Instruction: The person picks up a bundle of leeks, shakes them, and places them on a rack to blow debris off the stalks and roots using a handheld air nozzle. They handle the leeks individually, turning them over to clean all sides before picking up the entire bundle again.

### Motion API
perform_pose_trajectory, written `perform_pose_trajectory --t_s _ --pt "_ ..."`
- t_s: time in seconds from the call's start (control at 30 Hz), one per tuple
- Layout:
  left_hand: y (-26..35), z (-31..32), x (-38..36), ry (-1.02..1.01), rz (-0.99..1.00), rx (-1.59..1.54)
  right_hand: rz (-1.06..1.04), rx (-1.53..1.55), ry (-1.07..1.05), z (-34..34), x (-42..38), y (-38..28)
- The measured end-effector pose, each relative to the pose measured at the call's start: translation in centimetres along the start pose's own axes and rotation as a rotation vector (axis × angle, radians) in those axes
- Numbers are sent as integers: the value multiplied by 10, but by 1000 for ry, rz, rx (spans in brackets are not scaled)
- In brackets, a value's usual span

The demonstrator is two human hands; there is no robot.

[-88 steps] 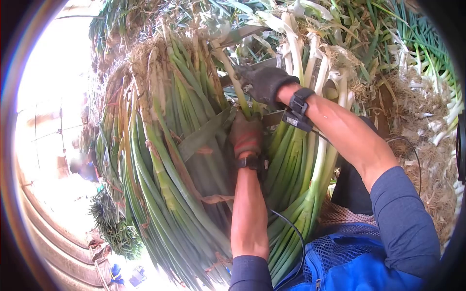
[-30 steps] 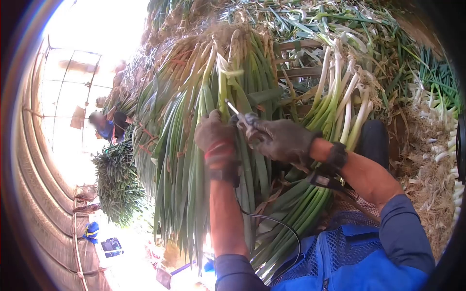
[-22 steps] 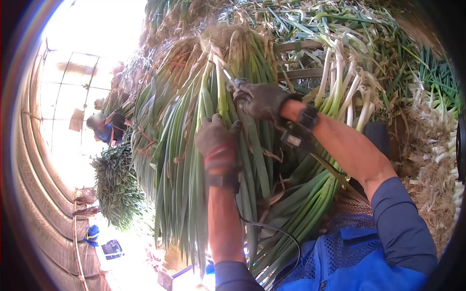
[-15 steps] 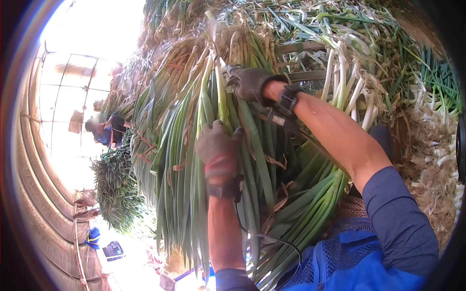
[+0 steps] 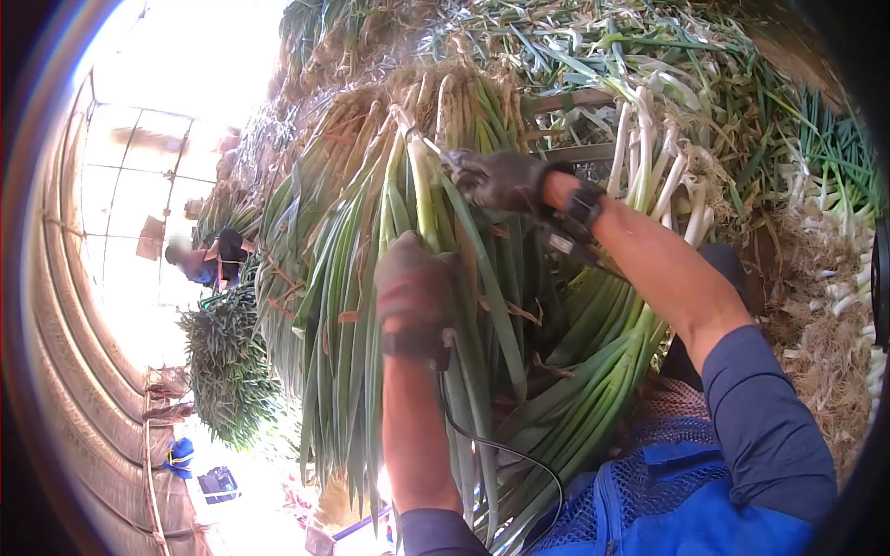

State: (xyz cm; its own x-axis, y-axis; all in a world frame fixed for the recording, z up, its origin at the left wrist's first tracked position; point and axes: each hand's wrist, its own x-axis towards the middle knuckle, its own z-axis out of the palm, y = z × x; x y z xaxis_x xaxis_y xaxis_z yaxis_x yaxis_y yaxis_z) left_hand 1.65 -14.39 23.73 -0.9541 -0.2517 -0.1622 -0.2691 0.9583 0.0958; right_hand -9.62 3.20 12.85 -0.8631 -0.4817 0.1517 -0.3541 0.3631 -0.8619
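My left hand (image 5: 413, 278), in a dark glove with a reddish cuff, is closed around the leaves of a green onion (image 5: 422, 190). The onion's pale stalk points up and away, over a heap of long green leaves. To the right of that stalk is my right hand (image 5: 501, 181), also gloved, with its fingers curled in. A thin, light-coloured piece (image 5: 431, 146) runs from those fingers to the top of the stalk; I cannot tell what it is. A dark band circles each wrist.
Untrimmed green onions (image 5: 445, 97) lie heaped beyond my hands. On the right rest a bunch with white stalks (image 5: 640, 167) and a litter of roots and peelings (image 5: 807, 371). Another person (image 5: 209, 259) is at the far left, near a hanging bundle of leaves (image 5: 227, 357).
My right hand has moved a little right and down, away from the stalk. The stalk's root end now sits lower, and my left hand has shifted only slightly.
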Motion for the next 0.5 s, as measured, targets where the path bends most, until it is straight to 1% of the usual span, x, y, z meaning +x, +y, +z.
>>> perform_pose_trajectory --t_s 0.07,0.1,0.13,0.2,0.3,0.4,0.43,0.5 --pt "-17 1 6 -80 -16 -199 -88 231 -4 13 -31 15" --pt "-16 -2 4 -120 -23 -298 -84 237 -40 10 -52 12" --pt "-16 -4 -2 -153 -25 -376 -79 243 -75 8 -72 9" --pt "-10 -16 -29 -219 -33 -534 29 36 -219 -28 -128 -32" --pt "-19 1 -55 -293 13 -595 64 111 -35 -29 -166 -28" --pt "-26 33 -75 -280 62 -488 -6 173 109 -28 -175 -15" --pt "-29 41 -83 -287 70 -519 -15 165 108 -26 -171 -13" --pt "-25 54 -96 -275 52 -441 50 100 99 -21 -150 -12"
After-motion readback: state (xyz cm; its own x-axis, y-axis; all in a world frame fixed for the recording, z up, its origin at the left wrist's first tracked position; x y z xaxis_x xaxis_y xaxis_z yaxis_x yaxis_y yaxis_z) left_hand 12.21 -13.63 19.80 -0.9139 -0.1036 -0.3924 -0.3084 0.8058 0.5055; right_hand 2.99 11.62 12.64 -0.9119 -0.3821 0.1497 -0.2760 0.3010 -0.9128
